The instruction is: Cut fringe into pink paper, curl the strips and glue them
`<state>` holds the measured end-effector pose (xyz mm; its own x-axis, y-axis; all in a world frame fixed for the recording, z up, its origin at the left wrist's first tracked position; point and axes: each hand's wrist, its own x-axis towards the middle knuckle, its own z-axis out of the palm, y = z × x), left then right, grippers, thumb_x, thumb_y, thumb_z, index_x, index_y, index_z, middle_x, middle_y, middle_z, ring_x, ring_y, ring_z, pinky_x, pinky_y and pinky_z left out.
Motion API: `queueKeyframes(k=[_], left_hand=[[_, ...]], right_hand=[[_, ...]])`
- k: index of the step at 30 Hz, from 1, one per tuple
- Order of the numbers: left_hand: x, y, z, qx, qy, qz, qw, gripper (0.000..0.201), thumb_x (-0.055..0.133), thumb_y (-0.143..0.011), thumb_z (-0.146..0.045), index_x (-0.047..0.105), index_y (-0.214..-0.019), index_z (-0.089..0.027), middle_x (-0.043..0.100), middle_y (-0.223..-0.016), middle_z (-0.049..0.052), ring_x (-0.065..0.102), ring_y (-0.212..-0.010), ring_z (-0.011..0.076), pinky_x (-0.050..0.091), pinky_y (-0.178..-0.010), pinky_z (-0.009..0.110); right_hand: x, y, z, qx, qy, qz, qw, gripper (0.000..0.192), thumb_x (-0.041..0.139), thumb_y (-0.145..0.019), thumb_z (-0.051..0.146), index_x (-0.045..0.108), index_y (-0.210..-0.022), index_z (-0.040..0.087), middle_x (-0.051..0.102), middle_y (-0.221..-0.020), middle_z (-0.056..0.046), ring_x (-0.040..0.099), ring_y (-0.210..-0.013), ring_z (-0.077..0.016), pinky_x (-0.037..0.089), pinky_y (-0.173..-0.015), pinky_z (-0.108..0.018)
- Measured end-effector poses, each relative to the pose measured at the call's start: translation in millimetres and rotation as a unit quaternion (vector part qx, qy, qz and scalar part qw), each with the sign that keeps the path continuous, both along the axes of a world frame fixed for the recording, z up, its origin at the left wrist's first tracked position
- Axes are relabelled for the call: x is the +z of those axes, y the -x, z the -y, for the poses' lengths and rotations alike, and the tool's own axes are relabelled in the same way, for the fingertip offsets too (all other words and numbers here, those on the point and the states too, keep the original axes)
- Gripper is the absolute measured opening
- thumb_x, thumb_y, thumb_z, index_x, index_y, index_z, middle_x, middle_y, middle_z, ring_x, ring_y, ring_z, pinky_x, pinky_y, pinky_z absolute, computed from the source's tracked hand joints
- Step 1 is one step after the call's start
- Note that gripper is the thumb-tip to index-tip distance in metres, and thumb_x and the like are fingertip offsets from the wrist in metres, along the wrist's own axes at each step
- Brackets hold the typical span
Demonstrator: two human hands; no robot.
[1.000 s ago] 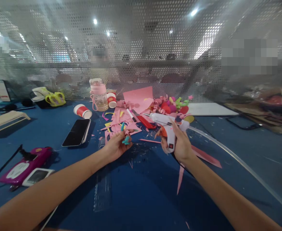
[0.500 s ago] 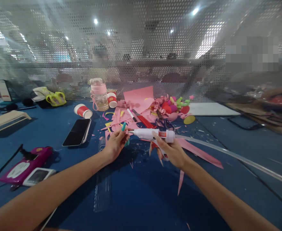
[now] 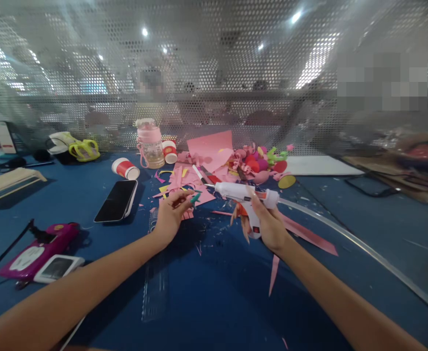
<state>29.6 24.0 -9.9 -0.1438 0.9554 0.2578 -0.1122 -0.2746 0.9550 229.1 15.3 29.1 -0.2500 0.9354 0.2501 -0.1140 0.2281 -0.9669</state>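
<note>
My right hand [image 3: 272, 224] is wrapped round the grip of a white hot glue gun [image 3: 236, 191], its metal nozzle pointing left. A long clear glue stick [image 3: 331, 224] trails from the gun's back end toward the right. My left hand [image 3: 172, 217], with long teal nails, is pinched closed a little left of the nozzle. Whatever is between its fingertips is too small or hidden to make out. Just beyond my left fingers lie pink paper scraps [image 3: 179, 178]. A clear ruler [image 3: 154, 292] lies flat under and in front of my left hand.
A black phone [image 3: 116, 201], a tipped paper cup [image 3: 125, 168] and a pink-topped bottle [image 3: 150, 146] stand or lie to the left. A purple device [image 3: 40, 251] is nearer. Behind the scraps are colourful cutouts [image 3: 260, 163] and a perforated metal screen [image 3: 214, 68].
The glue gun has moved up and right, its nozzle now apart from my left fingers. My left hand has turned, its fingertips pointing more to the right.
</note>
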Motion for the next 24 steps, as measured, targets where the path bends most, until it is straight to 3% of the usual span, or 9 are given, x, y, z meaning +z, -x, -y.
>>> queueKeyframes(k=[3,5,15,24], left_hand=[[2.6,1.8,5.3,0.021,-0.078,-0.127,0.989,0.019,0.064,-0.068,-0.022,0.067,-0.087,-0.019,0.060,-0.081,0.003,0.054,-0.071,0.0108,0.045,-0.064,0.023],[3.7,1.9,7.6,0.018,-0.092,-0.148,0.985,0.017,0.064,-0.068,-0.020,0.067,-0.085,-0.019,0.060,-0.079,0.002,0.054,-0.069,0.0103,0.046,-0.061,0.022],[4.3,-0.6,11.5,0.009,-0.031,-0.052,0.998,0.022,0.071,-0.058,-0.018,0.063,-0.079,-0.017,0.059,-0.069,-0.001,0.056,-0.060,0.0099,0.048,-0.056,0.021],[8.4,-1.0,11.2,0.029,-0.030,-0.063,0.997,0.022,0.073,-0.055,-0.017,0.066,-0.076,-0.017,0.059,-0.062,0.000,0.054,-0.055,0.0104,0.046,-0.051,0.021]], right_hand=[[-1.8,-0.8,-2.1,-0.005,0.010,-0.023,1.000,0.043,0.048,-0.075,0.055,0.056,-0.090,0.015,0.049,-0.039,0.006,0.042,-0.027,-0.0083,0.035,-0.024,-0.019],[-3.2,-1.3,-2.8,-0.004,0.014,-0.031,0.999,0.044,0.048,-0.075,0.054,0.055,-0.093,0.015,0.050,-0.041,0.005,0.042,-0.026,-0.0084,0.034,-0.024,-0.019],[-3.1,-2.5,-1.0,0.011,0.021,-0.027,0.999,0.043,0.047,-0.076,0.055,0.055,-0.089,0.015,0.048,-0.038,0.006,0.042,-0.026,-0.0089,0.034,-0.025,-0.020],[-4.3,-4.3,2.8,0.058,0.002,0.072,0.996,0.042,0.050,-0.074,0.054,0.061,-0.081,0.014,0.047,-0.038,0.004,0.041,-0.029,-0.0072,0.031,-0.028,-0.019]])
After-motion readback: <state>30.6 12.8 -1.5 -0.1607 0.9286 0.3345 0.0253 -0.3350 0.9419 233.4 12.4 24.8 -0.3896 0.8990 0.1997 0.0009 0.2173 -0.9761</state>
